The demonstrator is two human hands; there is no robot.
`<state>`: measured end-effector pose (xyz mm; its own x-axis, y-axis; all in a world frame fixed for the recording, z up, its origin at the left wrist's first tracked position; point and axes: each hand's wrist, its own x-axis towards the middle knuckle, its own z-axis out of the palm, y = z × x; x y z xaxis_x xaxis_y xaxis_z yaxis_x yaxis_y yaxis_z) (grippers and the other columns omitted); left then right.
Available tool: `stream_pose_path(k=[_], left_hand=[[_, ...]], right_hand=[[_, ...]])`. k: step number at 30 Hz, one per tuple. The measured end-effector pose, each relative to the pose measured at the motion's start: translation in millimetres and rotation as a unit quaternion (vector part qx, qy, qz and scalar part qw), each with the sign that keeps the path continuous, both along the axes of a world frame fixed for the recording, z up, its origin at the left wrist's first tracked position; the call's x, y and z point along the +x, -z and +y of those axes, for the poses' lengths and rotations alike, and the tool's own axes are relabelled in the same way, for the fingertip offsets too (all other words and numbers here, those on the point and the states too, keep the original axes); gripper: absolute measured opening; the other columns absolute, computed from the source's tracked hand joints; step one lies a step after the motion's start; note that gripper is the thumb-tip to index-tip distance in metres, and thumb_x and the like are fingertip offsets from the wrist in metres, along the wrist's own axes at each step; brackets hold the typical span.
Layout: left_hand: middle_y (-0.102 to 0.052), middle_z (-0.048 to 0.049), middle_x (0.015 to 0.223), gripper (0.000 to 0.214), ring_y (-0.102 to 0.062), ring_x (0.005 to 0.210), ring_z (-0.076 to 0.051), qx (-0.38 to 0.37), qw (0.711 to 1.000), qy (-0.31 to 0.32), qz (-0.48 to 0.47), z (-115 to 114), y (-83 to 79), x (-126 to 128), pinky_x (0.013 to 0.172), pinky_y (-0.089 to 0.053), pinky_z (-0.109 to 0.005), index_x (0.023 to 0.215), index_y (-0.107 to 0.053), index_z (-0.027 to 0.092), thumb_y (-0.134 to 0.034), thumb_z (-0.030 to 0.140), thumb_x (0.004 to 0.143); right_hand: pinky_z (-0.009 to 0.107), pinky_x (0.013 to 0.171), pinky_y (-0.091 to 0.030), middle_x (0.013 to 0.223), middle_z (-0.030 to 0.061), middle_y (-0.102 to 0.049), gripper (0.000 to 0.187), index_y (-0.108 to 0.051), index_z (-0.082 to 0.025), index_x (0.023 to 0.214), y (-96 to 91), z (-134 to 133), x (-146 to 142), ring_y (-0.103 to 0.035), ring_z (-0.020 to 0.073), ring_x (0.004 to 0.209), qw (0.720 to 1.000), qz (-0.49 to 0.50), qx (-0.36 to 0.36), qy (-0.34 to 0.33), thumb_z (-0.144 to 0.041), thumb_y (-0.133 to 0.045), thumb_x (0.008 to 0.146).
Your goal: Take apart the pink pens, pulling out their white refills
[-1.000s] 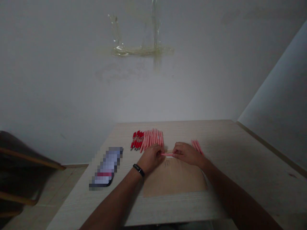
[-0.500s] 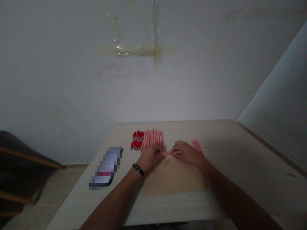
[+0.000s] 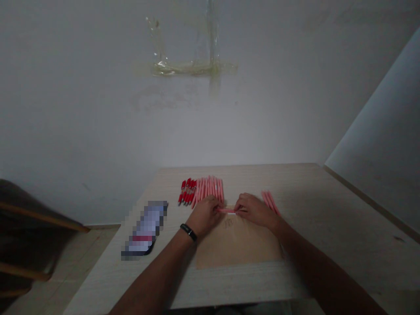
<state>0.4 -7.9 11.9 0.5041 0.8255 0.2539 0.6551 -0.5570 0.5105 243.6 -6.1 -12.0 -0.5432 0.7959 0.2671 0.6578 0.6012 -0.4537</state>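
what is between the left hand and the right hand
In the head view, a slim pink stick spans the gap between the left hand and the right hand, pinched by both, with brown paper below it.

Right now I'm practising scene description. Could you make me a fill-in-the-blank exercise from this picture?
1. A pink stick is held by the left hand and the ____ hand.
2. The black wristband circles the ____ wrist.
3. Beside the red items lies a row of ____ sticks.
Missing words: right; left; pink.
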Motion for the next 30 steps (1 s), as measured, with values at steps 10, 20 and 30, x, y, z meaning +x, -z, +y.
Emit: stream_pose_path(k=[10, 20, 30], left_hand=[[-0.064, -0.0056, 0.096, 0.013, -0.058, 0.091, -0.018, 0.007, 1.0, -0.006, 0.017, 1, -3.7, -2, 0.081, -0.043, -0.027, 0.088, -0.069, 0.019, -0.059, 0.019, 0.079], [-0.065, -0.0056, 0.094, 0.012, -0.059, 0.086, -0.019, 0.005, 0.999, -0.033, 0.018, 0, -5.7, -7, 0.075, -0.041, -0.026, 0.089, -0.069, 0.019, -0.063, 0.025, 0.081], [-0.065, -0.0035, 0.088, 0.008, -0.057, 0.082, -0.017, -0.031, 0.998, 0.048, 0.042, -4, -11.3, -2, 0.069, -0.038, -0.025, 0.083, -0.067, 0.019, -0.062, 0.02, 0.077]], right_hand=[[0.028, 0.076, -0.041, 0.086, 0.0042, -0.064, 0.008, -0.07, -0.019, 0.086, -4.2, 4, 9, -0.057, 0.0178, 0.084, 0.999, -0.008, 0.006, 0.034, -0.027, -0.067, 0.087], [0.028, 0.076, -0.041, 0.087, 0.0042, -0.064, 0.01, -0.069, -0.02, 0.086, -4.7, 3, 12, -0.057, 0.0181, 0.084, 0.999, -0.006, -0.006, 0.039, -0.029, -0.068, 0.087], [0.028, 0.074, -0.042, 0.086, 0.0038, -0.064, 0.003, -0.068, -0.019, 0.084, -5.0, 5, 18, -0.057, 0.0182, 0.083, 0.999, -0.005, 0.0, 0.045, -0.022, -0.069, 0.084]])
